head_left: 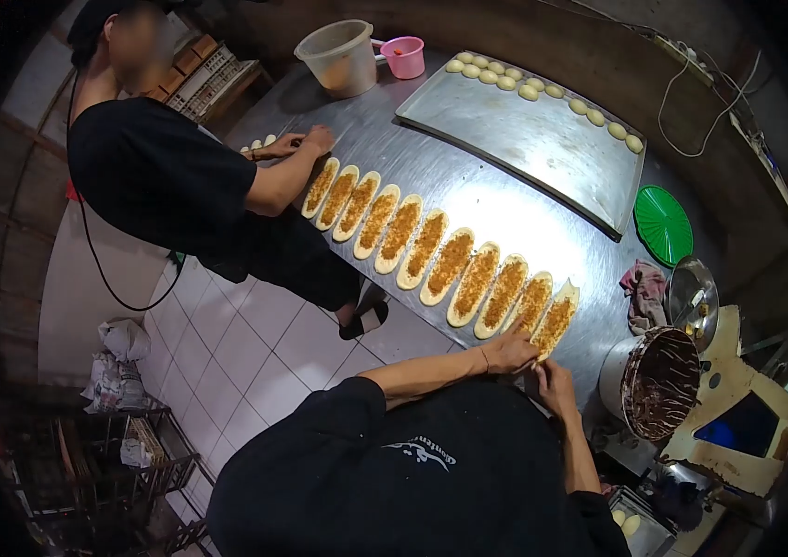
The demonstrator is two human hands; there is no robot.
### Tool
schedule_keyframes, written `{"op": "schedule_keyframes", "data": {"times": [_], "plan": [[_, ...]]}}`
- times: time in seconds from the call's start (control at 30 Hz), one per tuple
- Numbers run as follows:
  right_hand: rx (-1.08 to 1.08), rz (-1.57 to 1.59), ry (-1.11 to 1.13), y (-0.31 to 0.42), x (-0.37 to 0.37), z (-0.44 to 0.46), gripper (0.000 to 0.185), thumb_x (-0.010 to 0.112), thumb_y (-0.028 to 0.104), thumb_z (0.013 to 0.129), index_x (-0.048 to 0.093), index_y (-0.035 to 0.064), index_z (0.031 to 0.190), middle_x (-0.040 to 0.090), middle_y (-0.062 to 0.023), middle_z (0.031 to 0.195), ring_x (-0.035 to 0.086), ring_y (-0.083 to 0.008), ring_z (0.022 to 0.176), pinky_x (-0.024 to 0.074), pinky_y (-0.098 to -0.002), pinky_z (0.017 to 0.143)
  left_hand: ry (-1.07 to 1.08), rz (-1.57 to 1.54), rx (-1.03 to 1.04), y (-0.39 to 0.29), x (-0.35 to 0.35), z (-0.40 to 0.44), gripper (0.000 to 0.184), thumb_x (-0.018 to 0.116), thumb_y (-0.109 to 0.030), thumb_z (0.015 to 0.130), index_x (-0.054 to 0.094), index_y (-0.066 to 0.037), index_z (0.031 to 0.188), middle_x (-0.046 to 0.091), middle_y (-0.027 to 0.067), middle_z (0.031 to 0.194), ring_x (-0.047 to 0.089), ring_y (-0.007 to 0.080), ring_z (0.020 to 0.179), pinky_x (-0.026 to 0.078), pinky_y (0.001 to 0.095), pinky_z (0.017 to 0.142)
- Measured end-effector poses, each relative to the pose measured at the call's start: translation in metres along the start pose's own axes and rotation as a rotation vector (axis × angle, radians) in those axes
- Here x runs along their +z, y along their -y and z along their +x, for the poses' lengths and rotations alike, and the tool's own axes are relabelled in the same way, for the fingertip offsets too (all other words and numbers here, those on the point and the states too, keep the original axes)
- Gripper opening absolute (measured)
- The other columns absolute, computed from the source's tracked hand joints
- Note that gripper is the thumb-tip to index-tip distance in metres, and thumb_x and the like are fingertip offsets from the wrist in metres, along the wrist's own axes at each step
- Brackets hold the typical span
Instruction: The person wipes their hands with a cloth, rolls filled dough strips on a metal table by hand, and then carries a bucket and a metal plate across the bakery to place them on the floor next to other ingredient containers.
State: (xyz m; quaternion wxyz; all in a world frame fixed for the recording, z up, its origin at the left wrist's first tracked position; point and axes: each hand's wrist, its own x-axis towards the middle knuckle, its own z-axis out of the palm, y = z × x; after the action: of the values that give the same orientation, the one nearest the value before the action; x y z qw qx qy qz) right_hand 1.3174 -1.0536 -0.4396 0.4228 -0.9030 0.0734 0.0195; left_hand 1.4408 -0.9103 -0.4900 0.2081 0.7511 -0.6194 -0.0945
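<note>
A row of long flat dough ovals [400, 229], each spread with orange-brown crumbly filling, runs along the table's near edge. At the right end lies the last dough oval [556, 322], its far end pulled to a corner. My left hand [510, 351] is at its near end, fingers closed on the dough edge. Close beside it, my right hand [556, 388] has thumb and finger pinched at the same near tip. The fingertips partly hide that tip.
A metal tray [533, 139] holds several round dough balls [505, 82]. Nearby are a green plastic lid [663, 226], a cloth [645, 295], a brown-smeared bucket [661, 382], a clear tub [338, 60] and a pink cup [403, 58]. A co-worker [167, 162] works at the table's left end.
</note>
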Motion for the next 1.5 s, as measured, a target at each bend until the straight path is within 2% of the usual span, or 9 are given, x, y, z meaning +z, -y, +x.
{"op": "schedule_keyframes", "data": {"times": [0.2, 0.33, 0.63, 0.87, 0.93, 0.97, 1.07, 1.27, 1.5], "plan": [[0.15, -0.09, -0.18, -0.015, -0.001, 0.023, 0.017, 0.067, 0.015, 0.081, 0.059, 0.0008, 0.086, 0.062, -0.018, 0.071, 0.06, -0.0375, 0.065, 0.0465, -0.0412, 0.059, -0.282, 0.002, -0.196, 0.008, 0.005, 0.025, 0.012, 0.059, -0.02, 0.078, 0.058, -0.008, 0.083, 0.058, 0.009, 0.08, 0.055, 0.0282, 0.087, 0.025, 0.0568, 0.102], [-0.114, -0.076, -0.217, -0.024, 0.001, 0.018, 0.017, 0.06, -0.001, 0.077, 0.061, 0.003, 0.093, 0.057, -0.019, 0.082, 0.056, -0.0393, 0.078, 0.0461, -0.0426, 0.068, -0.356, 0.189, 0.029, 0.022, 0.015, 0.023, 0.009, 0.056, -0.022, 0.076, 0.06, -0.014, 0.08, 0.054, 0.0053, 0.085, 0.052, 0.0267, 0.093, 0.022, 0.0612, 0.105], [-0.218, -0.063, -0.129, -0.025, -0.004, 0.006, 0.014, 0.069, 0.007, 0.078, 0.063, 0.0021, 0.09, 0.054, -0.0144, 0.084, 0.058, -0.0305, 0.073, 0.0473, -0.0362, 0.062, -0.32, 0.051, 0.225, 0.023, -0.006, -0.004, 0.014, 0.067, -0.027, 0.074, 0.059, -0.015, 0.078, 0.046, 0.0057, 0.084, 0.049, 0.027, 0.093, 0.015, 0.066, 0.105], [-0.203, -0.125, -0.19, -0.028, 0.002, 0.003, 0.009, 0.063, 0.004, 0.081, 0.061, 0.0005, 0.088, 0.052, -0.0152, 0.083, 0.055, -0.0326, 0.072, 0.0457, -0.0387, 0.063, -0.437, 0.0, -0.001, 0.016, 0.01, -0.004, 0.017, 0.065, -0.028, 0.075, 0.066, -0.012, 0.081, 0.051, 0.0168, 0.108, 0.049, 0.0342, 0.107, 0.02, 0.0654, 0.103], [-0.165, -0.157, -0.229, -0.023, 0.003, 0.007, 0.01, 0.061, 0.004, 0.08, 0.06, 0.0007, 0.089, 0.052, -0.0176, 0.081, 0.052, -0.0373, 0.075, 0.0435, -0.0439, 0.065, -0.519, 0.034, -0.032, 0.017, 0.02, 0.004, 0.017, 0.059, -0.024, 0.077, 0.066, -0.009, 0.08, 0.056, 0.0175, 0.096, 0.053, 0.0358, 0.097, 0.027, 0.0644, 0.099], [-0.132, -0.141, -0.266, -0.019, 0.003, 0.011, 0.01, 0.063, 0.006, 0.08, 0.059, 0.0009, 0.088, 0.052, -0.0186, 0.081, 0.052, -0.038, 0.075, 0.0433, -0.0444, 0.065, -0.037, 0.028, -0.262, -0.003, -0.029, 0.015, 0.019, 0.056, -0.023, 0.076, 0.065, -0.006, 0.077, 0.058, 0.0178, 0.088, 0.054, 0.0367, 0.092, 0.028, 0.0645, 0.096], [-0.018, -0.125, -0.436, -0.031, 0.01, 0.018, 0.017, 0.067, 0.012, 0.078, 0.056, -0.0001, 0.085, 0.052, -0.0186, 0.08, 0.052, -0.0372, 0.079, 0.0441, -0.0426, 0.068, -0.415, 0.098, -0.372, -0.001, -0.013, 0.029, 0.022, 0.059, -0.021, 0.075, 0.061, -0.004, 0.089, 0.052, 0.0213, 0.106, 0.05, 0.0397, 0.101, 0.018, 0.0691, 0.101], [-0.038, -0.014, -0.29, -0.027, 0.0, 0.007, 0.016, 0.067, 0.012, 0.079, 0.06, 0.0044, 0.091, 0.054, -0.014, 0.086, 0.056, -0.035, 0.08, 0.0473, -0.041, 0.066, -0.234, 0.061, -0.064, 0.005, -0.028, 0.017, 0.012, 0.059, -0.023, 0.086, 0.06, -0.012, 0.088, 0.047, 0.015, 0.113, 0.043, 0.034, 0.107, 0.014, 0.0663, 0.104], [0.021, -0.258, -0.54, -0.034, -0.009, 0.045, 0.014, 0.067, 0.017, 0.08, 0.064, 0.0064, 0.088, 0.057, -0.0106, 0.089, 0.057, -0.0304, 0.084, 0.049, -0.0398, 0.069, -0.274, 0.408, -0.125, 0.026, -0.024, 0.068, 0.016, 0.054, -0.019, 0.082, 0.054, -0.006, 0.091, 0.045, 0.0153, 0.116, 0.042, 0.0331, 0.108, 0.014, 0.0664, 0.103]]}}
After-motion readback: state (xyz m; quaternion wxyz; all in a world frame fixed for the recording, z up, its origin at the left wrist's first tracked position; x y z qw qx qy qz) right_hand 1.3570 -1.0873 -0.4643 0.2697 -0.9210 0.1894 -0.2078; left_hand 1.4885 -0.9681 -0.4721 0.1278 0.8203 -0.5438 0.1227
